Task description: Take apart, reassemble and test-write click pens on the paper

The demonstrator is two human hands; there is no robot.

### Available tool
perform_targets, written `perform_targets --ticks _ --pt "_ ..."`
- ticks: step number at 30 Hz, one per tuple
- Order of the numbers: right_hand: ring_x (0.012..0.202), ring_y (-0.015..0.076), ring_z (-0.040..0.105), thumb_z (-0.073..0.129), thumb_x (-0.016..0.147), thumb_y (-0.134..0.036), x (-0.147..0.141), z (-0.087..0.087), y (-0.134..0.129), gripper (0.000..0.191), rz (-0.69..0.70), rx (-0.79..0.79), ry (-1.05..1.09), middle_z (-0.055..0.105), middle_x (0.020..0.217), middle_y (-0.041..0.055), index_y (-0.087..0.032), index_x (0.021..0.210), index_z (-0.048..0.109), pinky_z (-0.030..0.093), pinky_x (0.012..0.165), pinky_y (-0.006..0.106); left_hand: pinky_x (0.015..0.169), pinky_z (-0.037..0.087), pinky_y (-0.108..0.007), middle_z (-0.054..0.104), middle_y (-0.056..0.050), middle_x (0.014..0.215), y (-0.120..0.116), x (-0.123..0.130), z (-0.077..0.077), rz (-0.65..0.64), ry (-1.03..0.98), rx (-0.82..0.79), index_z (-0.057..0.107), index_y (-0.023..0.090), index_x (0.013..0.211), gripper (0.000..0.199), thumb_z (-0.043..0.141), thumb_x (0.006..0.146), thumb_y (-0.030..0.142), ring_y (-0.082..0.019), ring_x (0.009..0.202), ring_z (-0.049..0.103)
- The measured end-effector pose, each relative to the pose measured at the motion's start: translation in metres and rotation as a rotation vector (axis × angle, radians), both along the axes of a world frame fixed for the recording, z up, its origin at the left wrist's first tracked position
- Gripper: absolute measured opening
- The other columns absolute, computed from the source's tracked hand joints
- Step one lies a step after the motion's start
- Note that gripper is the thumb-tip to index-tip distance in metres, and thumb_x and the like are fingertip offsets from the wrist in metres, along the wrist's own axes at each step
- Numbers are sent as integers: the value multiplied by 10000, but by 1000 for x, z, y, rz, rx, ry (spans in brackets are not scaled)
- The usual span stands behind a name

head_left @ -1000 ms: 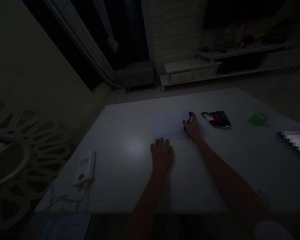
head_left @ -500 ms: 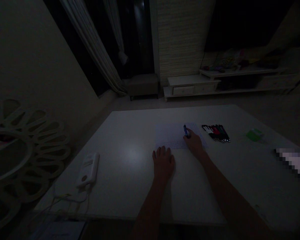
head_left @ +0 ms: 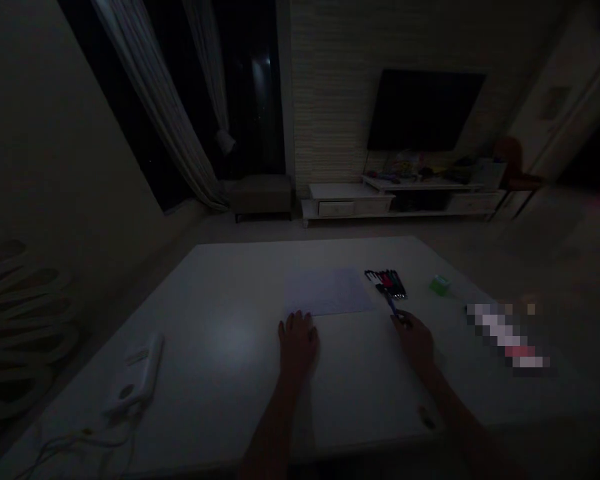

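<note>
My left hand [head_left: 299, 343] lies flat with fingers spread, its fingertips at the near edge of a sheet of paper [head_left: 327, 291] on the white table [head_left: 230, 380]. Faint marks cover the paper, too dim to read. My right hand [head_left: 415, 340] is off the paper to the right, closed around a blue pen [head_left: 391, 305]. The pen points away from me, its far end near a row of pens [head_left: 393, 282] with dark, white and red parts. Beyond the row, to the right, stands a small green and white box [head_left: 440, 285].
A white power bank-like device [head_left: 139, 373] with cables [head_left: 80, 440] sits at the table's left. A pixelated object [head_left: 505, 335] lies at the right edge. A low white cabinet [head_left: 345, 200], a television [head_left: 425, 110] and a grey bench [head_left: 261, 197] stand beyond the table.
My right hand has moved off the paper, right and towards me, still with the pen. The left hand stays at the paper's near edge. The view has turned right and up.
</note>
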State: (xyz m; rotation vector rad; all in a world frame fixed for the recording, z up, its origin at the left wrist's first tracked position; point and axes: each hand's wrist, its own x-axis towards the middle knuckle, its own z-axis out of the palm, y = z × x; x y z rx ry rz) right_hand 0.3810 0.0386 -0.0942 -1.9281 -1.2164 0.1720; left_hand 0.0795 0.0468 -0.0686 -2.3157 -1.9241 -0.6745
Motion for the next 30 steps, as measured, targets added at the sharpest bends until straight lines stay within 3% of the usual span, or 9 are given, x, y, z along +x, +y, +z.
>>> perform_targets --ticks 3,6,11,16,24,30 --pt "753 219 611 461 780 -515 41 1 6 487 -134 3 22 691 861 98 -151 1044 649 427 678 300 1050 276 -484 426 -117 1385 3 -1 -4 8 -4 53 517 171 1257 406 401 886 288 -277 1266 369" --pt "802 232 621 449 800 -464 62 6 32 450 -204 -41 6 697 902 121 -136 1027 657 424 693 299 1042 288 -470 463 -133 1351 7 -2 -6 17 10 43 546 138 1222 394 390 888 277 -274 1250 386" --pt "852 230 622 427 835 -394 66 11 80 411 -272 -115 -42 691 952 141 -117 1031 658 422 713 281 1050 269 -467 488 -117 1331 9 -4 -9 28 36 -5 538 154 1230 397 378 892 289 -262 1245 394" --pt "908 221 608 386 884 -391 70 0 101 415 -214 -242 -193 655 1011 158 -124 1064 648 412 757 281 1073 236 -468 466 -112 1358 9 -4 -9 21 55 -25 518 161 1258 421 358 899 312 -257 1263 380" --pt "1010 224 562 330 885 -201 65 -1 88 423 -136 -200 -363 612 1118 174 -71 1238 524 379 879 300 1082 221 -501 415 -102 1406 9 -5 -10 -8 73 -55 468 155 1310 455 294 913 294 -254 1316 326" --pt "1057 248 549 303 900 -264 50 -2 44 475 -120 -192 -456 597 1164 180 -71 1312 441 384 898 341 1082 242 -486 407 -125 1406 8 -7 -9 -11 25 -15 434 122 1333 469 283 910 257 -245 1315 337"
